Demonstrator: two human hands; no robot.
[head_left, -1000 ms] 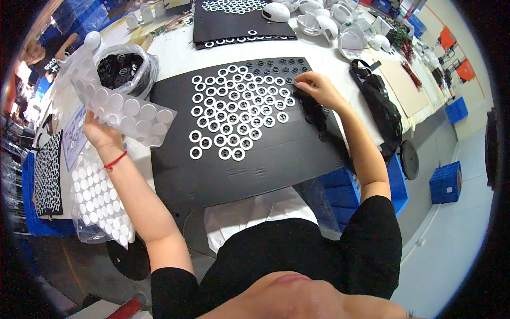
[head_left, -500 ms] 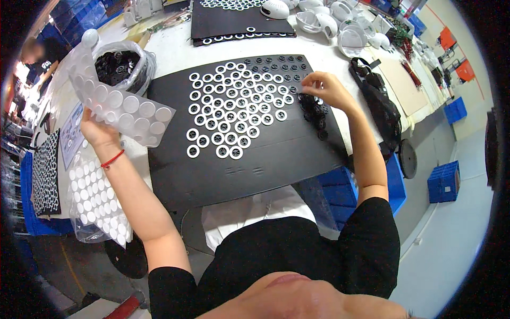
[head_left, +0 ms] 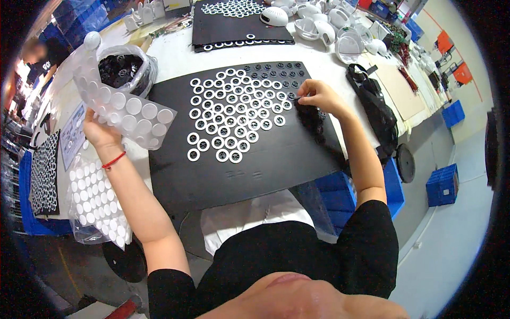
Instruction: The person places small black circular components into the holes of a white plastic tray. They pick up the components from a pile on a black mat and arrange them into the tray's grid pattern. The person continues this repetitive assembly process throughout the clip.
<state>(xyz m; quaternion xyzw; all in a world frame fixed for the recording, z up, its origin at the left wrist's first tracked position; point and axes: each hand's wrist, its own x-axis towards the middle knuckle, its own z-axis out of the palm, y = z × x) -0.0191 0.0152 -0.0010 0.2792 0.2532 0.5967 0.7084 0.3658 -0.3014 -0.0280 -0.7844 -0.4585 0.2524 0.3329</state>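
Likely laying out black discs (head_left: 282, 74) | left hand (head_left: 102, 134): gripping white-dot sheet (head_left: 129, 123) | right hand (head_left: 322, 97): near loose pile (head_left: 309, 119), cannot tell grip | next probably needs spaced placement

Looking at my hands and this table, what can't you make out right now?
All in the head view:
- Right hand: whether it pinches anything; the hand itself hides that.
- Left hand: its fingertips, behind the translucent disc sheet.
- Plastic bag: its lower contents, under the top black pieces.
- Far black board: its far end, cut off by the top edge.
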